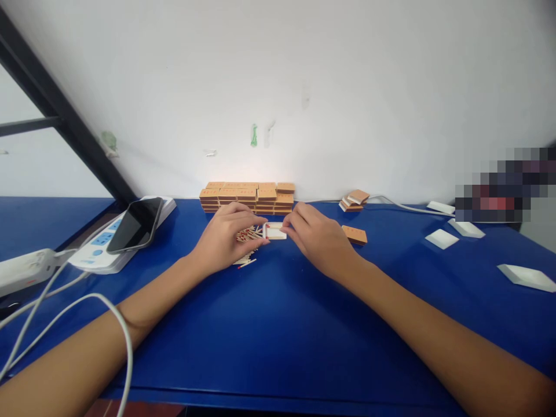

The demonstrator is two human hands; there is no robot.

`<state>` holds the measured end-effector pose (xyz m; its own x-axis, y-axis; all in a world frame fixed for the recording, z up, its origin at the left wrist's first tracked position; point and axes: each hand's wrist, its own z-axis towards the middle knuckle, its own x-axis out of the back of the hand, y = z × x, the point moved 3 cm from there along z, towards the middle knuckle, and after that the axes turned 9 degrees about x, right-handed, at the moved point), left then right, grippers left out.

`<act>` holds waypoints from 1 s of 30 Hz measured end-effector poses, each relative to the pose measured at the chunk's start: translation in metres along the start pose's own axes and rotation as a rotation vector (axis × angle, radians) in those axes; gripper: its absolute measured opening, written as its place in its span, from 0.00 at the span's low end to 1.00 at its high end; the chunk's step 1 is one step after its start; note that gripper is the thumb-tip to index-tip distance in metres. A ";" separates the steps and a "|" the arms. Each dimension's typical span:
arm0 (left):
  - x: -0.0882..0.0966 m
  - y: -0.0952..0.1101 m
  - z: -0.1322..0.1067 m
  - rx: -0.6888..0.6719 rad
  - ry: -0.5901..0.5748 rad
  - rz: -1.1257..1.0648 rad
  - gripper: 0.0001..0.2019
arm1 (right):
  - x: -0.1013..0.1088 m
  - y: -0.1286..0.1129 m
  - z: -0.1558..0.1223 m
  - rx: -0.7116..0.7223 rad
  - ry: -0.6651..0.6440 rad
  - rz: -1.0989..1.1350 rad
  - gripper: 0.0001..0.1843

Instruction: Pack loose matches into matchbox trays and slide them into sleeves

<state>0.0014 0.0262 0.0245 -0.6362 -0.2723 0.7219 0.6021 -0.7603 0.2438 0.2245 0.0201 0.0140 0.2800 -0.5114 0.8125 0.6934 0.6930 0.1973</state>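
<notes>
A small white matchbox tray [274, 234] lies between my hands on the blue table, with red-tipped matches in it. My left hand [230, 234] grips the tray's left end between thumb and forefinger. At the opposite end, the fingers of my right hand [315, 234] are pinched together over the tray, on what looks like a match; the fingertips partly hide it. A loose pile of matches [247, 234] spreads beneath and beside my left hand, partly covered by it. One orange matchbox cover [355, 234] rests just right of my right hand.
Stacked orange matchboxes [247, 197] line the wall, with a smaller untidy stack [355, 200] to their right. Several white trays [442, 238] lie at far right. A phone [136, 225] sits on a power strip [102, 246] at left; a white cable [125, 336] loops over my left forearm.
</notes>
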 end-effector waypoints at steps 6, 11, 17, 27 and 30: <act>0.000 0.002 0.000 -0.014 0.012 0.003 0.17 | 0.001 -0.001 0.000 0.034 0.013 -0.018 0.13; 0.004 -0.008 0.000 0.046 0.047 0.027 0.16 | 0.002 -0.004 0.001 0.000 0.049 0.045 0.12; 0.011 -0.019 0.000 0.201 0.134 0.124 0.12 | -0.015 -0.017 0.006 -0.176 -0.051 0.381 0.04; 0.012 -0.019 0.002 0.221 0.144 0.127 0.13 | -0.041 -0.018 0.015 -0.259 -0.167 0.575 0.05; 0.012 -0.021 0.002 0.220 0.141 0.125 0.12 | -0.039 -0.016 0.010 -0.248 -0.208 0.560 0.04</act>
<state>-0.0179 0.0397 0.0292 -0.6017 -0.4468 0.6621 0.7605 -0.5739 0.3039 0.1960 0.0344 -0.0151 0.5268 0.0194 0.8498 0.6198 0.6754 -0.3996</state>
